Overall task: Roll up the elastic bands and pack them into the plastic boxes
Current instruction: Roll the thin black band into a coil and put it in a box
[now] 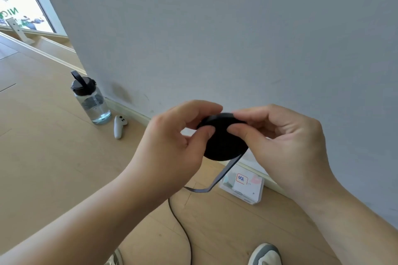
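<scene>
From the head camera, readable writing appears in two places. The one plastic box (243,186), lying on the wooden floor (53,157) against the wall (215,28), has a white label with a red outline and blue handwritten characters too small to read with certainty. A poster (19,4) at the far upper left shows green letters, "NIC", cut off at the edge. There is one elastic band roll (224,142), a black disc held in the air above the floor and just above the box. The left hand (172,135) pinches its left edge between the thumb and curled fingers. The right hand (286,142) pinches its upper right edge in the same way. One loose tail (226,172) hangs from the underside of the roll, bends in front of the box and trails along the floor between two shoes (266,254). One clear water bottle (90,97) with a black lid stands near the wall, with one white controller (119,126) lying just beside it.
</scene>
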